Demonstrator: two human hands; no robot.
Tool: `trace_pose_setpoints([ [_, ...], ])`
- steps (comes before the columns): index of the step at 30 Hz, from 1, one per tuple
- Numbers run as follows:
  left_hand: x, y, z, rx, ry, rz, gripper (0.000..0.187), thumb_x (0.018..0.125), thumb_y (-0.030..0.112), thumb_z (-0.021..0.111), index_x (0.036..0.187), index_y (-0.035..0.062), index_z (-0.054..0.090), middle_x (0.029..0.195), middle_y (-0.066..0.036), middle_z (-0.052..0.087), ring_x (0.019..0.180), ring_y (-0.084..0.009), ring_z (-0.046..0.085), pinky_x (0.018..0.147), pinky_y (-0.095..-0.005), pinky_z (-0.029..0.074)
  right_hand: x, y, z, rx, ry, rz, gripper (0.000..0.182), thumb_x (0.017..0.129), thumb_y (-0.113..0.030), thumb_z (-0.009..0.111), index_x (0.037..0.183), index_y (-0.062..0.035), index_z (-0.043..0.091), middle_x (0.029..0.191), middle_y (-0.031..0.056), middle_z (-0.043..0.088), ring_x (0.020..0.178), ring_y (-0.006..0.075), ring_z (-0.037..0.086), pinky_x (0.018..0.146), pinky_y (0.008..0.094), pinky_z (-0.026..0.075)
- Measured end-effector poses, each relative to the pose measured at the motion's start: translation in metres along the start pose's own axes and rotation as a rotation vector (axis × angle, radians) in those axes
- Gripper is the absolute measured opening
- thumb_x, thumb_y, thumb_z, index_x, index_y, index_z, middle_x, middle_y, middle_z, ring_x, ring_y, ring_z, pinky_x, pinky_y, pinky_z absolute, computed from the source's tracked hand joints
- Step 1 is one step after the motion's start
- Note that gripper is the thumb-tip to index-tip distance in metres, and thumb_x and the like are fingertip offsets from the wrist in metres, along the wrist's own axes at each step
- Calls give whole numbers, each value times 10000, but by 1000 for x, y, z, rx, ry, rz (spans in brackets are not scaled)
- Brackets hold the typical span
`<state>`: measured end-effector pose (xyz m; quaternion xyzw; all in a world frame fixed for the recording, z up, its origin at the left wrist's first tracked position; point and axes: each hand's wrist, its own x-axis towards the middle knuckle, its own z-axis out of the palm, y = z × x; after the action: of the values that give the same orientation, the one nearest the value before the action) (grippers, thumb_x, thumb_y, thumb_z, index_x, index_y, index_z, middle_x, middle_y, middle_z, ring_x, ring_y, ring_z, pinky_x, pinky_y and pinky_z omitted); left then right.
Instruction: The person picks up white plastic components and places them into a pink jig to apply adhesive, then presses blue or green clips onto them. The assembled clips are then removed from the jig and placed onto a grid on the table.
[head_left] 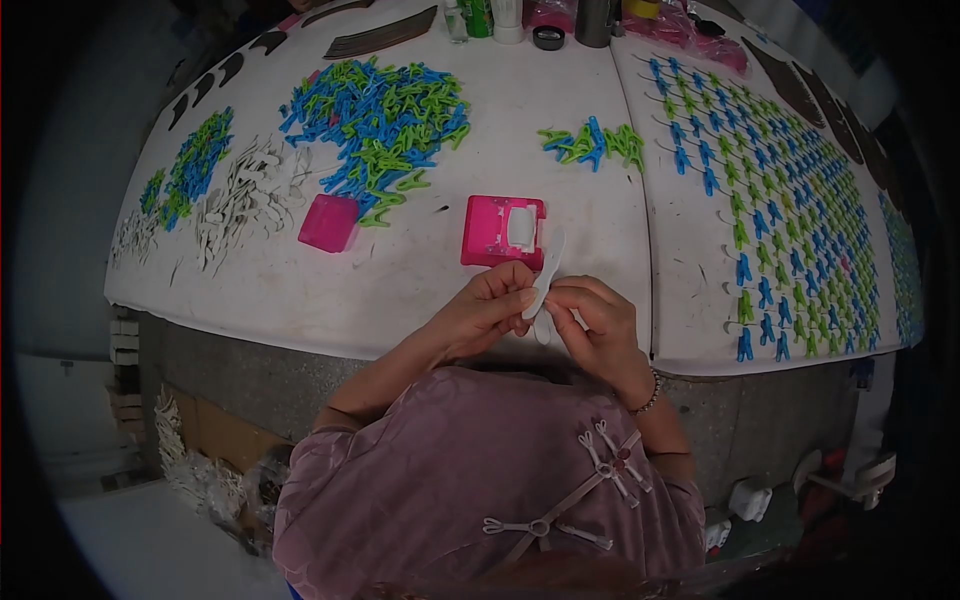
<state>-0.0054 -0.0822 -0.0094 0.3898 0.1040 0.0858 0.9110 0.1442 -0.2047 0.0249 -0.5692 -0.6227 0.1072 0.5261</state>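
Note:
Between my two hands is a thin, curved white plastic piece (552, 262), standing nearly upright with its rounded tip pointing away from me. My left hand (492, 302) pinches its lower part between thumb and fingers. From the other side, the thumb and fingertips of my right hand (600, 318) close on the same part. A rounded white end shows below the fingers. Just beyond my hands lies a bright pink case (482, 228) with a white insert (521, 228) in it. To its left is a pink lid-like tray (328, 223).
A large heap of blue and green clips (385, 115) lies back left, beside loose white strips (245, 195). A small clip group (592, 145) sits ahead. Rows of hooked clips (770, 210) cover the right table. Bottles (508, 18) and dark curved pieces (382, 35) line the back.

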Motion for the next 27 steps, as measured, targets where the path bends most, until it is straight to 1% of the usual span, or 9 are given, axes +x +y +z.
trace_pose_setpoints([
  [2,0,0,1,28,11,1,104,945,188,566,951,97,516,826,30,524,661,-48,475,600,-217,395,0,1,-1,2,9,-3,111,789,13,661,896,-13,650,875,107,643,738,217,647,632,290,531],
  [4,1,0,3,-59,-2,-7,105,945,187,566,944,97,512,816,33,525,660,-45,480,597,-216,396,0,2,-2,28,-11,7,112,790,10,662,899,-15,654,869,102,647,734,213,646,626,285,528],
  [8,2,-1,3,-90,-28,-12,106,943,187,569,940,98,511,805,34,525,661,-44,479,594,-216,396,-1,4,-4,32,-28,14,106,796,18,665,897,-8,645,869,104,657,741,198,645,647,277,512],
  [13,1,0,2,11,14,-33,106,942,189,572,942,100,515,797,34,526,663,-44,488,599,-212,405,-4,4,-3,58,-33,47,109,794,22,664,897,-9,645,864,105,655,744,196,645,649,276,513],
  [16,2,0,3,34,54,-45,106,944,191,569,940,100,515,795,33,526,666,-44,495,599,-210,410,-4,6,-1,61,-20,33,116,791,22,651,903,-6,644,881,107,646,728,199,642,621,276,522],
  [20,4,-6,1,20,67,-54,105,946,192,565,941,101,513,804,33,529,672,-42,499,598,-210,412,-5,8,-1,58,-6,44,116,793,26,646,905,-5,638,883,107,646,726,197,641,623,274,521],
  [22,4,-8,0,-77,63,-55,103,947,188,563,943,100,509,812,34,528,671,-41,496,597,-211,409,-4,8,-3,80,-23,59,111,795,22,648,902,-5,641,885,107,647,723,193,639,620,274,518],
  [26,4,-7,-2,-84,13,-35,102,947,183,563,945,98,505,816,33,527,671,-41,494,595,-210,406,-4,8,-6,104,-59,91,102,798,17,650,898,-5,642,888,107,647,719,198,639,616,276,516],
  [27,4,-8,-2,-72,12,-39,102,947,180,562,944,97,504,816,33,526,671,-41,493,595,-210,405,-5,8,-6,99,-70,100,101,801,19,650,899,-5,642,879,108,651,737,197,643,640,276,514],
])
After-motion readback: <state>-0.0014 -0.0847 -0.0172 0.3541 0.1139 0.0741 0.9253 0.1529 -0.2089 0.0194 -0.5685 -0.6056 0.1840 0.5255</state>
